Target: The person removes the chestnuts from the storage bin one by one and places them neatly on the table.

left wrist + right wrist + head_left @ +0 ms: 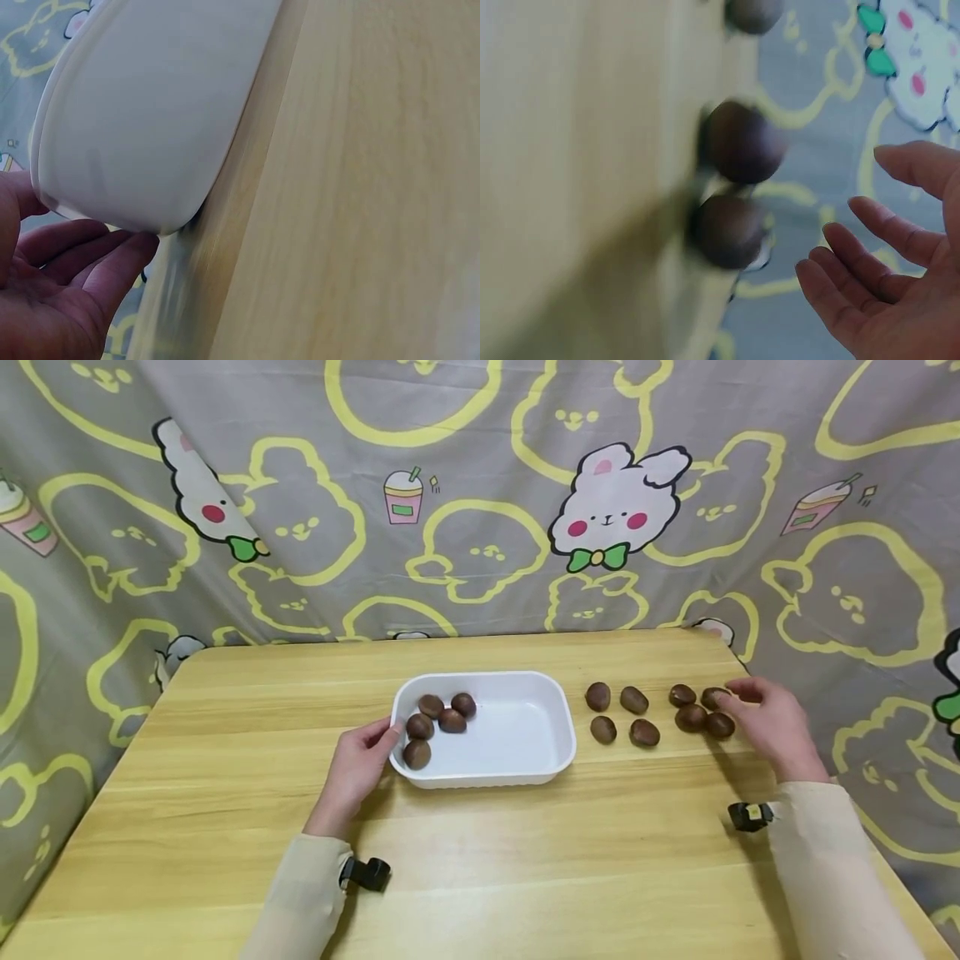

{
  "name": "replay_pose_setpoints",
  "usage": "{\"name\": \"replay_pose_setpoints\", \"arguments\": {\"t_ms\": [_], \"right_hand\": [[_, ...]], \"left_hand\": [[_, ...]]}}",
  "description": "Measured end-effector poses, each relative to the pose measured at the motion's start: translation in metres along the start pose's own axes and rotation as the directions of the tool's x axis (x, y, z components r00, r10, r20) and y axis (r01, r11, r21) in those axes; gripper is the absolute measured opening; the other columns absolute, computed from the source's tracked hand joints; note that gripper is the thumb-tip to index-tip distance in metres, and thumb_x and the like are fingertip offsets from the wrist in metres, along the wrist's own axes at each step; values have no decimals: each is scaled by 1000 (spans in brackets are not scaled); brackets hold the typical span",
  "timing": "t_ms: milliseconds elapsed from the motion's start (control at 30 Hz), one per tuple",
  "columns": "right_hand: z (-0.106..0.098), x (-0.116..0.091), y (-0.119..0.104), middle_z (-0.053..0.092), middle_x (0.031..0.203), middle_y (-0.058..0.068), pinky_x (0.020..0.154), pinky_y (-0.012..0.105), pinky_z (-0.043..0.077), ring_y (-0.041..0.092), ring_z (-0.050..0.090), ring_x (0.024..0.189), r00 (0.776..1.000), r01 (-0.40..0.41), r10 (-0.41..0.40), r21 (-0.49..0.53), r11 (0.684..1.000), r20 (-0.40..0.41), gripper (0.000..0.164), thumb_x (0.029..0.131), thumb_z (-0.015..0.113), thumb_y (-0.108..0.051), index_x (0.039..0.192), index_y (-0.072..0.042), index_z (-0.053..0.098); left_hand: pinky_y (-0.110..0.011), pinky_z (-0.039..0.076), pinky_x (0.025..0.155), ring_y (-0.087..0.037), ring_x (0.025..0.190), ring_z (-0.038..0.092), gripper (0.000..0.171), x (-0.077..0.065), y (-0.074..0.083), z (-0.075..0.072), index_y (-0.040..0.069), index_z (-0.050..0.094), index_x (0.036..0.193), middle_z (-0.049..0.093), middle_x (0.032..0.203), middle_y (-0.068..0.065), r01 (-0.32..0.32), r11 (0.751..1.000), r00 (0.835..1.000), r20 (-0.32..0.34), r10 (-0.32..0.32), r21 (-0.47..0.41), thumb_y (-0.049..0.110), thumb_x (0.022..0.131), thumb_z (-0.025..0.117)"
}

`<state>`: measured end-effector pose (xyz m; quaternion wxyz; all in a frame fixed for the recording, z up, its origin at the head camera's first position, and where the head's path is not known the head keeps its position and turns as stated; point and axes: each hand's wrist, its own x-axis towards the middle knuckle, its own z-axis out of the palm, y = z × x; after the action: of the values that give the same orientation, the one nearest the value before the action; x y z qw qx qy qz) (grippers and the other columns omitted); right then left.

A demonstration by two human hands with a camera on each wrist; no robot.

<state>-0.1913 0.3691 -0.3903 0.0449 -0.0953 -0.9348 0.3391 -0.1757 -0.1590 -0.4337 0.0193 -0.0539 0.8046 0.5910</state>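
Gripping the left end of the white tray (517, 739), the left hand (356, 766) has its thumb over the rim and its other fingers against the outside of the wall, as the left wrist view shows. The tray lies lengthwise across the table (525, 868), with five brown chestnuts (452, 721) gathered in its left half; the one nearest the person sits by the near left corner, and the others lie close together behind it.

Right of the tray, eight more chestnuts lie on the table in two sets. Nearest the tray are four spaced apart, two behind two. Farther right, four lie closer together, the near two touching in the head view.

Over this right set reaches the right hand (768, 727), its fingers spread and loosely bent, with a wide gap to the thumb and nothing held. In the head view the fingertips overlap the far right chestnut (714, 697); whether they touch it, I cannot tell.

Both arms wear cream sleeves (832, 860), with a black device (367, 873) at each wrist. Behind the table hangs a grey cloth (480, 410) with yellow outlines and white rabbits.
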Motion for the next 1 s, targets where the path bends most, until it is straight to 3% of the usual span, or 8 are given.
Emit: {"name": "replay_pose_setpoints", "arguments": {"t_ms": [100,233,333,567,1000], "right_hand": [[3,-1,-24,57,124,25,86,44,39,39,49,112,998,47,-46,16,999,-51,56,98,55,-45,129,1,57],[10,-4,-60,61,119,20,80,28,41,29,55,105,991,122,-118,55,991,-69,48,98,57,-39,127,-1,59],[20,-7,-85,64,117,16,78,23,43,23,56,102,981,190,-185,96,977,-65,43,98,59,-36,125,-3,61],[60,-11,-136,67,109,13,86,34,46,26,59,103,949,294,-312,254,921,34,32,97,64,-24,120,-1,63],[133,-22,-189,67,104,6,81,39,53,22,62,97,907,286,-369,345,894,203,23,94,68,-14,114,-3,66]], "left_hand": [[-36,49,96,-25,118,55,41,0,1,0,-1,58,134,59,131,-19,4,1000,1000,3,-4,-3,24,101,57],[-36,50,96,-25,118,55,41,0,1,-1,0,58,134,59,131,-19,12,1000,1000,7,-12,-4,24,101,57],[-37,49,97,-26,118,55,42,0,1,0,0,57,135,58,132,-19,11,1000,1000,8,-11,3,25,101,57],[-38,48,98,-25,120,54,41,0,1,2,-2,57,134,58,132,-19,7,1000,1000,-1,-7,6,23,102,56],[-36,50,95,-26,117,55,41,-1,2,3,-3,57,134,59,131,-20,-6,1000,1000,-7,6,19,22,102,55]]}}
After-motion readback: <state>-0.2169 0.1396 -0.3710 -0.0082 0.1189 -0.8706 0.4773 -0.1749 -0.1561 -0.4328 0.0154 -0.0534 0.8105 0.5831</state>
